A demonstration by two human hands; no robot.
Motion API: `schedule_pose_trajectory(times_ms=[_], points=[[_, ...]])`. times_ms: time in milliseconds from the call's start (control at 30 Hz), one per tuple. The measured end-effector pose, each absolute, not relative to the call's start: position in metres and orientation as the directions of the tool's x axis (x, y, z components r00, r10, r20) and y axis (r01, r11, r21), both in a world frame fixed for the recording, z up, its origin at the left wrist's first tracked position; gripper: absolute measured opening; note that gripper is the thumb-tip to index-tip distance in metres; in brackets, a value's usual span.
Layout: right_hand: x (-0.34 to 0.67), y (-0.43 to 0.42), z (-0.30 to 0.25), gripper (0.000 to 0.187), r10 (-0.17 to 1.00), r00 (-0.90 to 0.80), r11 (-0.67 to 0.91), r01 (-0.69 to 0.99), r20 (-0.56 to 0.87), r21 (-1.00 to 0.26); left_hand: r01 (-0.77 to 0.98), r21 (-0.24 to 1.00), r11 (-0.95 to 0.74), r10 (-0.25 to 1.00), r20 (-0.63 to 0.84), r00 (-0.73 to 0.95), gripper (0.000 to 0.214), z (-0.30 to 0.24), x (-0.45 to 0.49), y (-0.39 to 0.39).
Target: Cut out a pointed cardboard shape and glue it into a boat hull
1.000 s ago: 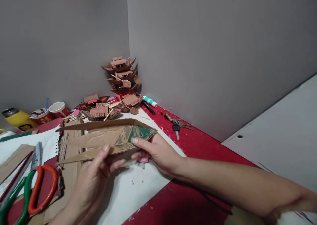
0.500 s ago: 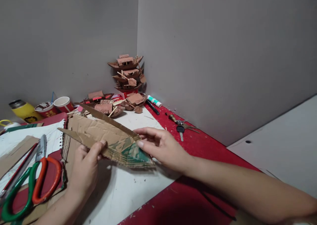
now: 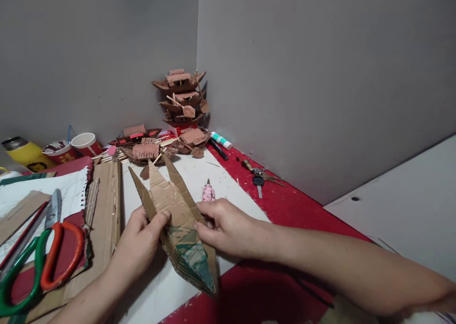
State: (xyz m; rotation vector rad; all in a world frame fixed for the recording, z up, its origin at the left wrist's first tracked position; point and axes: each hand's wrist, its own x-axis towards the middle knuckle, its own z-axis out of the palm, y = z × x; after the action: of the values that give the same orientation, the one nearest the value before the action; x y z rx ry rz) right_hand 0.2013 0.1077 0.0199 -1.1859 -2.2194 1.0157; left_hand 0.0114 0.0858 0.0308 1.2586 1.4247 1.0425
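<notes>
Between my two hands is a folded cardboard boat hull [image 3: 181, 214], brown with a green printed patch at its near end. Its far end splits into several pointed flaps. My left hand [image 3: 147, 231] pinches the left side wall, thumb on the inner face. On the opposite wall, my right hand [image 3: 223, 224] grips with thumb and fingers. Just beyond the right hand, a pink-patterned glue pen or tube [image 3: 208, 191] with a dark tip lies on the white sheet [image 3: 142, 295].
Scissors [image 3: 59, 257] with green and orange handles lie left on cardboard and paper. Finished cardboard boats [image 3: 178, 81] are stacked in the corner, others before them. Keys [image 3: 259, 184], a black marker [image 3: 218, 149], a glue stick [image 3: 221, 139], paper cups [image 3: 86, 143] and a yellow bottle [image 3: 26, 155] stand or lie around.
Both hands have turned the hull so its pointed flaps face away from me and its green end comes nearer. The pink glue pen behind it has come into view.
</notes>
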Motion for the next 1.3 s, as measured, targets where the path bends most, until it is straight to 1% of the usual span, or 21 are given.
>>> schedule_pose_trajectory(times_ms=[100, 200, 333, 400, 433, 533, 700, 833, 900, 933, 1000, 1067, 1133, 1200, 1300], points=[[0.201, 0.107, 0.02, 0.016, 0.831, -0.556, 0.364, 0.521, 0.017, -0.772, 0.232, 0.969, 0.088, 0.996, -0.079, -0.045, 0.021, 0.028, 0.011, 0.084], [0.201, 0.107, 0.02, 0.014, 0.832, -0.555, 0.334, 0.489, 0.009, -0.806, 0.249, 0.965, 0.078, 0.997, -0.069, -0.046, 0.018, 0.029, 0.01, 0.083], [0.198, 0.109, 0.019, 0.012, 0.855, -0.516, 0.243, 0.317, 0.048, -0.917, 0.242, 0.967, 0.083, 0.997, -0.081, -0.02, 0.018, 0.033, 0.015, 0.079], [0.197, 0.11, 0.019, 0.014, 0.87, -0.49, 0.209, 0.251, 0.062, -0.945, 0.244, 0.966, 0.08, 0.996, -0.089, 0.024, 0.018, 0.034, 0.019, 0.076], [0.197, 0.11, 0.019, 0.015, 0.874, -0.482, 0.209, 0.244, 0.068, -0.947, 0.253, 0.965, 0.069, 0.995, -0.084, 0.05, 0.018, 0.034, 0.02, 0.074], [0.198, 0.111, 0.019, 0.016, 0.877, -0.473, 0.257, 0.314, 0.084, -0.914, 0.32, 0.948, 0.009, 0.994, -0.042, 0.097, 0.021, 0.031, 0.022, 0.07], [0.198, 0.109, 0.016, 0.018, 0.891, -0.445, 0.319, 0.48, 0.086, -0.817, 0.408, 0.911, -0.061, 0.994, 0.019, 0.105, 0.027, 0.022, 0.022, 0.066], [0.192, 0.106, 0.013, 0.021, 0.903, -0.417, 0.345, 0.56, 0.103, -0.753, 0.457, 0.883, -0.106, 0.993, 0.067, 0.1, 0.033, 0.02, 0.027, 0.065], [0.19, 0.104, 0.012, 0.02, 0.907, -0.407, 0.338, 0.555, 0.107, -0.76, 0.399, 0.912, -0.091, 0.994, 0.057, 0.096, 0.036, 0.023, 0.029, 0.064], [0.189, 0.103, 0.012, 0.019, 0.905, -0.411, 0.329, 0.522, 0.106, -0.787, 0.345, 0.936, -0.072, 0.994, 0.041, 0.098, 0.038, 0.026, 0.03, 0.064], [0.188, 0.103, 0.013, 0.016, 0.897, -0.432, 0.272, 0.384, 0.088, -0.882, 0.244, 0.969, -0.035, 0.994, 0.009, 0.108, 0.038, 0.032, 0.03, 0.063], [0.188, 0.103, 0.015, 0.012, 0.887, -0.46, 0.146, 0.193, 0.041, -0.97, 0.179, 0.984, 0.003, 0.996, -0.019, 0.092, 0.039, 0.037, 0.029, 0.063], [0.189, 0.104, 0.018, 0.01, 0.87, -0.492, 0.005, 0.06, -0.025, -0.998, 0.142, 0.989, 0.053, 0.998, -0.058, 0.033, 0.041, 0.04, 0.026, 0.066], [0.191, 0.104, 0.02, 0.01, 0.848, -0.523, -0.069, 0.05, -0.085, -0.996, 0.083, 0.993, 0.089, 0.995, -0.085, -0.044, 0.045, 0.039, 0.022, 0.069], [0.194, 0.106, 0.019, 0.008, 0.825, -0.551, -0.04, 0.161, -0.124, -0.986, 0.01, 0.997, 0.082, 0.994, -0.081, -0.073, 0.05, 0.035, 0.015, 0.075]])
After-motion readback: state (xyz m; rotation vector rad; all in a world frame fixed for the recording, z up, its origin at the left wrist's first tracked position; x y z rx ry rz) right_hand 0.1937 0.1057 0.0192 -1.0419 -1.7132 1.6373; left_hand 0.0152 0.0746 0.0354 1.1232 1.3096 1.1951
